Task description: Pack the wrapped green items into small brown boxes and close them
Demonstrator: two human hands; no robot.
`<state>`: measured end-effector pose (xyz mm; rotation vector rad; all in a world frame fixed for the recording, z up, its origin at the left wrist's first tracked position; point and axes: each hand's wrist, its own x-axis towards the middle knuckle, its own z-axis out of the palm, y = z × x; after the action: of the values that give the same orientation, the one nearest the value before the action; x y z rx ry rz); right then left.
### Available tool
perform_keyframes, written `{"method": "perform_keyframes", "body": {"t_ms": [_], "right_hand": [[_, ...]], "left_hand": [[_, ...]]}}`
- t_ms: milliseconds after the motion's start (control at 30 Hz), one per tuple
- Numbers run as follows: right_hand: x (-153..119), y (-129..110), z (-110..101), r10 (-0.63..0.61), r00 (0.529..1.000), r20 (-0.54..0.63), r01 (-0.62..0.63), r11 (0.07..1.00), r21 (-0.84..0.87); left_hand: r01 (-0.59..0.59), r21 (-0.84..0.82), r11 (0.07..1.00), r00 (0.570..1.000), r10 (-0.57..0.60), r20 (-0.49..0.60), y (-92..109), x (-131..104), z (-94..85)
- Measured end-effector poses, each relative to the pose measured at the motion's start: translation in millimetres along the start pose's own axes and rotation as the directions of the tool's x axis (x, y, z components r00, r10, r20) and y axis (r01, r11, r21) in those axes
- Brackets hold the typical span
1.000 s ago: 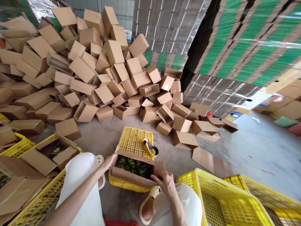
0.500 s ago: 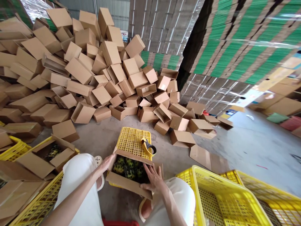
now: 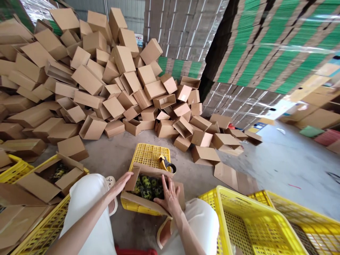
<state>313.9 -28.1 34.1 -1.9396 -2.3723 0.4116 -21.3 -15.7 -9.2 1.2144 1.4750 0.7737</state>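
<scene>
Between my knees, an open cardboard box (image 3: 147,203) sits on an upturned yellow crate (image 3: 145,153). Inside it lie several green-and-dark round fruits (image 3: 146,187) in dark wrapping. My left hand (image 3: 120,185) has its fingers stretched out against the box's left flap (image 3: 132,180), which leans inward. Over the right end, my right hand (image 3: 170,195) is spread, its fingers at the far flap and its thumb near the close edge. Neither hand grasps anything. A yellow-and-black tape dispenser (image 3: 167,165) rests on the crate just beyond the box.
Empty cardboard boxes (image 3: 122,85) are heaped ahead. On my left, an open box with fruit (image 3: 57,173) sits on a yellow crate. Open yellow crates (image 3: 255,219) stand close on my right. Stacks of flattened cardboard (image 3: 265,42) rise at the back right.
The box's left flap has turned inward, with my left hand moving slightly right along with it. My right hand has shifted a little up and left over the right end.
</scene>
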Motion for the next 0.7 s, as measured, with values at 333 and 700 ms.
{"method": "perform_keyframes", "body": {"t_ms": [333, 700], "right_hand": [[0.6, 22.8, 15.4, -0.074, 0.937, -0.341, 0.057, 0.997, -0.058], [-8.6, 42.1, -7.9, 0.262, 0.913, -0.312, 0.053, 0.682, 0.729]], "left_hand": [[-0.142, 0.183, 0.973, 0.982, 0.115, 0.150, -11.5, 6.3, 7.2], [-0.184, 0.185, 0.965, 0.962, 0.139, 0.235, -14.2, 24.8, 4.1]]}}
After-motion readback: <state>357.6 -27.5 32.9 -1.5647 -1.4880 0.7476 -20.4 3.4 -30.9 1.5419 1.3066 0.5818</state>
